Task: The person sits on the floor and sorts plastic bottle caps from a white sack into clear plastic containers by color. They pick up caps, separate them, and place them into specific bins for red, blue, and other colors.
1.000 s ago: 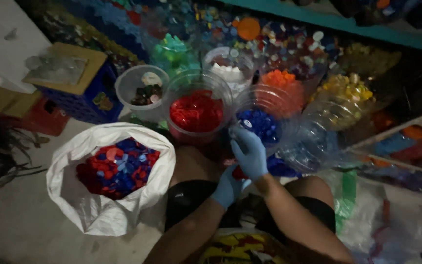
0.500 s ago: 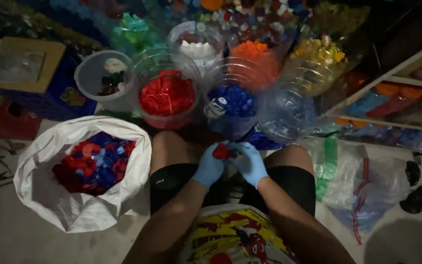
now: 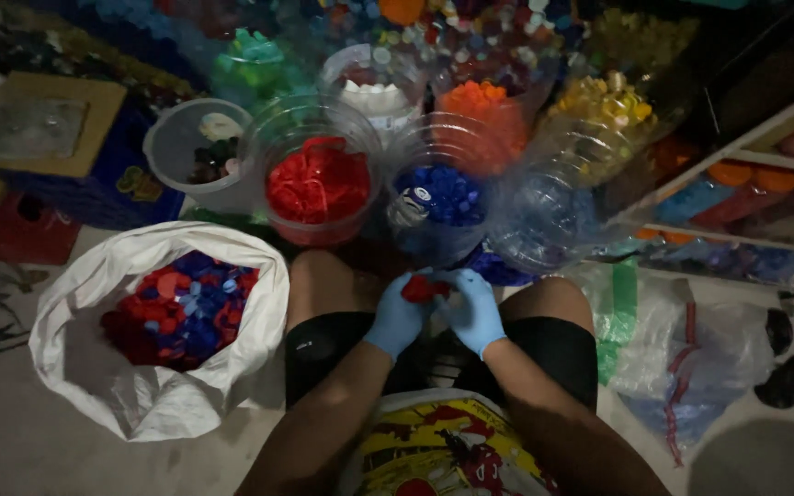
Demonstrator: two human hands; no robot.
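Both gloved hands meet over the lap: left hand (image 3: 397, 317) and right hand (image 3: 472, 310) pinch a red cap (image 3: 418, 288) together. At nine o'clock, the white sack (image 3: 153, 404) holds many unsorted caps; at twelve, the red tub (image 3: 316, 188) and blue tub (image 3: 448, 197) are partly filled.

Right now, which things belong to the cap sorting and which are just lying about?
In use: left hand and right hand in blue gloves, together on a red plastic cap; white sack of mixed caps; clear tub of red caps; clear tub of blue caps.
Lying about: crumpled clear plastic bags; blue cardboard box.
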